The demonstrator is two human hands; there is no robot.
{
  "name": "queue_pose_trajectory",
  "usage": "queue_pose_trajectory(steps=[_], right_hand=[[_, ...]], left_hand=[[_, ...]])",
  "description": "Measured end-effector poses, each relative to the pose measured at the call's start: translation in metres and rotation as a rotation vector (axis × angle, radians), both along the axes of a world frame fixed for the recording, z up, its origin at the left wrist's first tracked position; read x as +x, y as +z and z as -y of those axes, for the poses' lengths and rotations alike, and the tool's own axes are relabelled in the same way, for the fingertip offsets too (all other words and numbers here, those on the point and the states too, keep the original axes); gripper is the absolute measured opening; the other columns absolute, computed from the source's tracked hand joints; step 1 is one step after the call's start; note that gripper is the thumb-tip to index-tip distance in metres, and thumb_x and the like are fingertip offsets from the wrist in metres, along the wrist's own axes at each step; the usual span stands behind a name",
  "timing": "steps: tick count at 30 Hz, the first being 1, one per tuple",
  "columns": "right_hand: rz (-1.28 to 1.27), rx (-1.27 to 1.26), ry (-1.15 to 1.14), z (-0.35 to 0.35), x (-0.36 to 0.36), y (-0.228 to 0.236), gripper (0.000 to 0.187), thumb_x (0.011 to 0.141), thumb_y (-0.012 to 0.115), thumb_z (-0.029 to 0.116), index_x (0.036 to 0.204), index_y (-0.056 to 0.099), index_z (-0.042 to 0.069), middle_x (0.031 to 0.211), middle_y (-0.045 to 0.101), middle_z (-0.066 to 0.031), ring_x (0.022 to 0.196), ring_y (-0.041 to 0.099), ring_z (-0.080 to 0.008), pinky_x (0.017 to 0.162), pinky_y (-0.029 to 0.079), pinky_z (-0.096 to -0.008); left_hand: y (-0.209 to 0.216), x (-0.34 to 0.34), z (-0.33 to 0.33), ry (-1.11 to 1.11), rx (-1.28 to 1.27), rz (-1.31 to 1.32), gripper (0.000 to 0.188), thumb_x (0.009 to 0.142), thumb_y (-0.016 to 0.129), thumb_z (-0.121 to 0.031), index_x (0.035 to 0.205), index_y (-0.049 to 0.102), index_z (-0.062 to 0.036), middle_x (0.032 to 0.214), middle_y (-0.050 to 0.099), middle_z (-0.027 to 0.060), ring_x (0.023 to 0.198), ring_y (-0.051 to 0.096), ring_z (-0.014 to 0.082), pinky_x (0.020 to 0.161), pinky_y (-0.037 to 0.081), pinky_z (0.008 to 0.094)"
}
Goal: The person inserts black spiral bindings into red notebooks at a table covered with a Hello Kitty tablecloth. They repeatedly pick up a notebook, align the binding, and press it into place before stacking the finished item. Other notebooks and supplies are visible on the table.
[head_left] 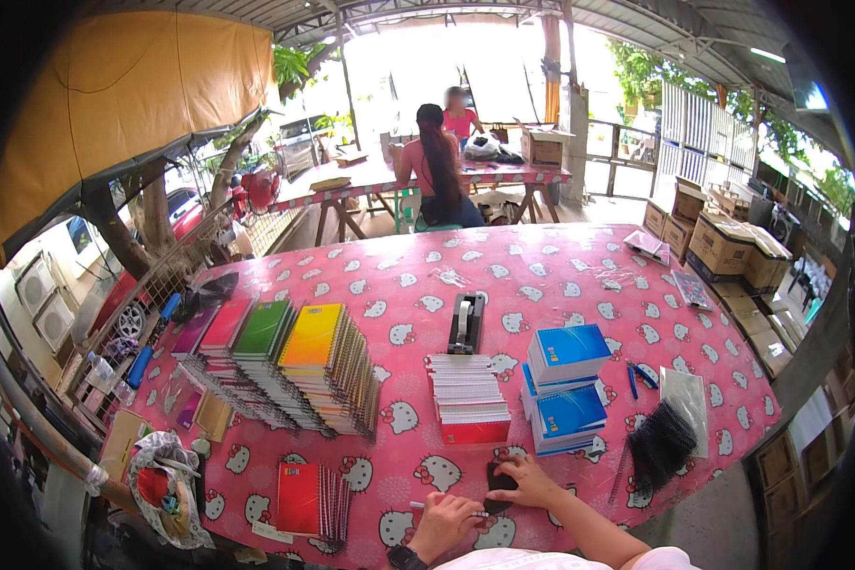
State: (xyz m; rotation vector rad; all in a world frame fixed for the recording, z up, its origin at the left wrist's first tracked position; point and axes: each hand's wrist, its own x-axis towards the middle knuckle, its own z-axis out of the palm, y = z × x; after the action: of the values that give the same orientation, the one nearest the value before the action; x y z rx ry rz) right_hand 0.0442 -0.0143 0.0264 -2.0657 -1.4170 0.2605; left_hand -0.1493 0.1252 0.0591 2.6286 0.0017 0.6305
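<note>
Near the table's front edge, my left hand, with a dark watch at the wrist, is closed around a thin white pen-like stick. Just right of it, my right hand has its fingers curled over a small black object; its kind is not clear. Beyond my hands lies a stack of unbound pads with white edges and a red cover in front. Blue pads are stacked to its right. To the left, a few red spiral notebooks lie fanned out.
Tall stacks of yellow, green, pink and purple spiral notebooks stand left. A tape dispenser sits mid-table. Black binding coils, a plastic sleeve and a blue cutter lie right. Two people are at a farther table.
</note>
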Motion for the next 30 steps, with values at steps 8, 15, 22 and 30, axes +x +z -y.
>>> queue_pose_trajectory(steps=[8, 15, 22, 30], right_hand=[[0.077, -0.264, 0.190, 0.003, 0.007, 0.014, 0.072, 0.061, 0.079, 0.050, 0.120, 0.056, 0.016, 0.139, 0.041, -0.0153, 0.127, 0.035, -0.0395, 0.100, 0.032, -0.0529], [0.100, -0.177, 0.272, 0.010, 0.008, 0.007, 0.070, 0.060, 0.081, 0.039, 0.121, 0.054, 0.016, 0.141, 0.038, -0.0171, 0.126, 0.039, -0.0396, 0.098, 0.036, -0.0516], [-0.165, 0.054, 0.170, 0.009, 0.001, 0.004, 0.057, 0.072, 0.075, 0.043, 0.115, 0.061, 0.010, 0.133, 0.048, -0.0170, 0.120, 0.047, -0.0377, 0.101, 0.037, -0.0449], [-0.954, -0.133, 0.391, 0.011, 0.003, 0.028, 0.047, 0.083, 0.066, 0.039, 0.113, 0.066, 0.002, 0.131, 0.053, -0.0140, 0.123, 0.047, -0.0247, 0.105, 0.033, -0.0377]], left_hand=[[0.020, -0.005, 0.002, 0.012, -0.087, -0.064, 0.016, 0.083, 0.064, -0.024, 0.097, 0.066, -0.0156, 0.089, 0.066, -0.0024, 0.087, 0.061, 0.0150, 0.088, 0.033, 0.0383], [0.003, -0.001, -0.003, -0.015, -0.094, -0.064, 0.022, 0.081, 0.067, -0.030, 0.097, 0.066, -0.0143, 0.090, 0.066, -0.0021, 0.090, 0.060, 0.0155, 0.096, 0.028, 0.0437], [-0.006, -0.023, -0.020, 0.175, 0.022, -0.099, 0.024, 0.072, 0.074, -0.038, 0.084, 0.069, -0.0174, 0.086, 0.065, -0.0044, 0.093, 0.058, 0.0140, 0.100, 0.022, 0.0516], [-0.003, -0.020, -0.018, 0.105, 0.000, -0.093, 0.017, 0.072, 0.074, -0.031, 0.080, 0.069, -0.0172, 0.080, 0.064, -0.0058, 0.091, 0.058, 0.0127, 0.098, 0.023, 0.0511]])
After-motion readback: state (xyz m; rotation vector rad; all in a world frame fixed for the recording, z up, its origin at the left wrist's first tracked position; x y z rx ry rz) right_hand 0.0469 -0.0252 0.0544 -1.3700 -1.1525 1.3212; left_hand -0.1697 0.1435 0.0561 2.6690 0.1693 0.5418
